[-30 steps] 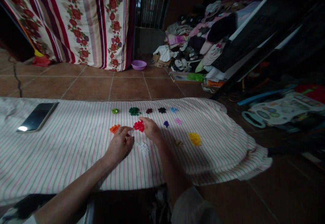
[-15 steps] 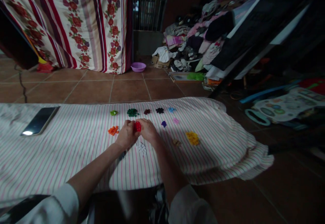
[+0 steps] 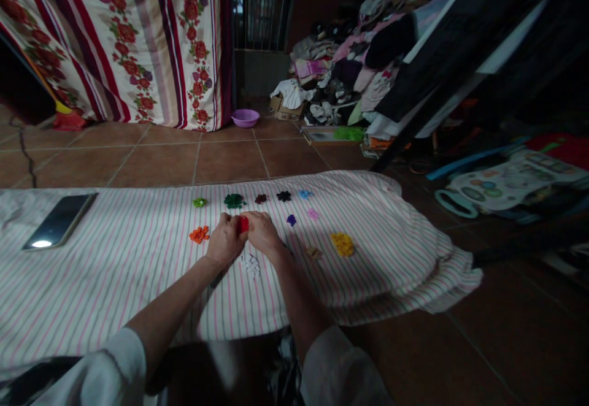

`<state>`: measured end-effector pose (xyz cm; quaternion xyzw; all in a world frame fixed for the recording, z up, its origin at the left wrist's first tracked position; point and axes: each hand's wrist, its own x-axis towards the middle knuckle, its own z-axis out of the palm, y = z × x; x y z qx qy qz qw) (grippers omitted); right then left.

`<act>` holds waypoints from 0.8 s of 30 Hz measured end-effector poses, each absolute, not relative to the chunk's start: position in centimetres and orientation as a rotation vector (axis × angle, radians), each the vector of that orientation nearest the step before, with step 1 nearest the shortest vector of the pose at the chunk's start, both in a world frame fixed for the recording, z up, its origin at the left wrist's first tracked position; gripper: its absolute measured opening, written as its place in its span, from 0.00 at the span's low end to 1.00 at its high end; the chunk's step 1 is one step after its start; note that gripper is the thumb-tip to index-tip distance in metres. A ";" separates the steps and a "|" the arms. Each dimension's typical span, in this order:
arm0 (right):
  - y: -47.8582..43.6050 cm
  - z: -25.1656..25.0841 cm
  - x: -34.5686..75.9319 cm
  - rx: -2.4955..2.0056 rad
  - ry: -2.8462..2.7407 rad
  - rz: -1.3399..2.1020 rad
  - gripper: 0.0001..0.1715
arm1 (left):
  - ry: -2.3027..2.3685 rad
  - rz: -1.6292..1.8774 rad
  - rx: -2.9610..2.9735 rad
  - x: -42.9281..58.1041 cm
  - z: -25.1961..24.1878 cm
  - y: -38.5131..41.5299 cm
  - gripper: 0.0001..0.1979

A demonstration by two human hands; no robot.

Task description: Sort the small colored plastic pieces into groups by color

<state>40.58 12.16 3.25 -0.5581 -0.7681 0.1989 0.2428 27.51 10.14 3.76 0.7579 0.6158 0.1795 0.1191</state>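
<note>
Small red pieces (image 3: pixel 243 225) lie bunched between my two hands over the middle of the cloth. My left hand (image 3: pixel 225 240) has its fingers curled against their left side. From the right, my right hand (image 3: pixel 262 232) closes in with bent fingers touching them. Fingers partly cover the red bunch, and I cannot tell whether it is lifted. Just below the hands is a heap of white pieces (image 3: pixel 251 265). Orange pieces (image 3: pixel 199 234) sit to the left, and dark green pieces (image 3: pixel 235 200) are right behind the hands.
Other small heaps lie around: lime green (image 3: pixel 199 202), brown (image 3: pixel 261 199), black (image 3: pixel 284 196), light blue (image 3: pixel 305 194), pink (image 3: pixel 313 213), purple (image 3: pixel 291 219), tan (image 3: pixel 314 252) and yellow (image 3: pixel 342 245). A phone (image 3: pixel 59 222) rests at the left on the striped cloth (image 3: pixel 138 271).
The view has shifted slightly, moving everything a little left. My right fingers now reach further over the red pieces, hiding more of them.
</note>
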 end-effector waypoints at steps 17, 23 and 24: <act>12.0 2.3 48.8 -1.701 -1.696 0.183 0.20 | 1.762 0.253 2.265 27.4 4.2 10.8 0.26; 11.2 1.9 49.8 -1.928 -1.744 0.168 0.23 | 1.765 0.162 2.268 27.5 4.8 11.0 0.27; 11.2 1.9 49.8 -1.946 -1.744 0.182 0.23 | 1.765 0.151 2.269 27.6 4.8 11.0 0.26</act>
